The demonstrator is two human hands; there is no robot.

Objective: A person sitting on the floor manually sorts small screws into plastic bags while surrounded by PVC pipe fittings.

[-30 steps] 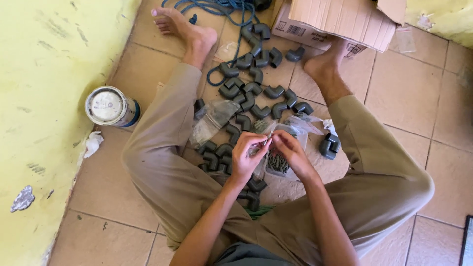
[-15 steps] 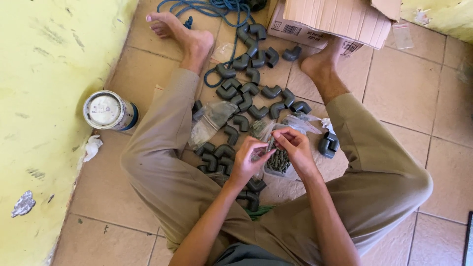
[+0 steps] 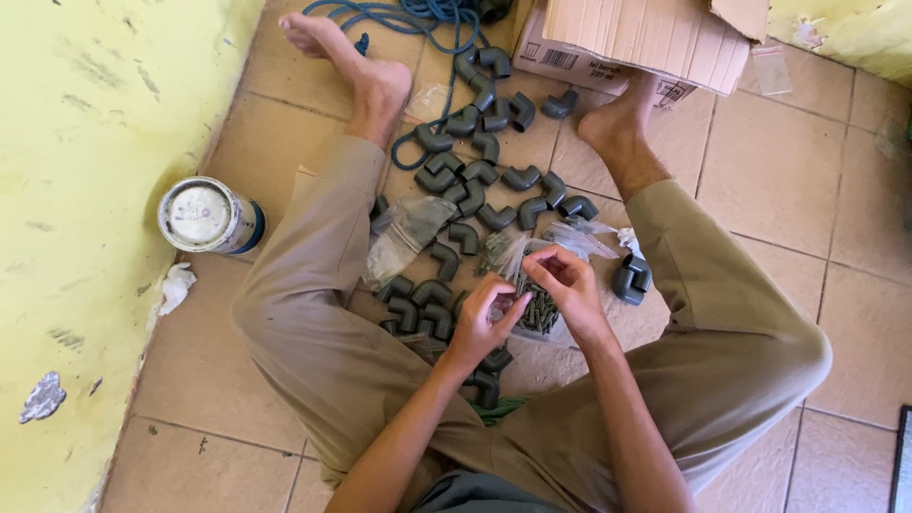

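I sit on a tiled floor with my legs spread. My left hand (image 3: 486, 318) and my right hand (image 3: 562, 285) meet over a clear plastic bag of small grey-green plugs (image 3: 540, 312). The fingers of both hands pinch at the bag's top and at a small plug between them. Several dark grey pipe elbows (image 3: 480, 176) lie scattered between my legs, some under my left wrist. Another pair of elbows (image 3: 631, 277) rests by my right knee. An empty clear bag (image 3: 404, 237) lies against my left thigh.
A round tin with a white lid (image 3: 207, 217) stands by the yellow wall (image 3: 85, 142) at left. A cardboard box (image 3: 627, 38) sits beyond my right foot, and a blue rope (image 3: 408, 19) coils by my left foot. Crumpled white paper (image 3: 175, 287) lies near the tin.
My hands have stayed together over the bag; the fingers shifted slightly while working at the small plug. The view has drifted a little.
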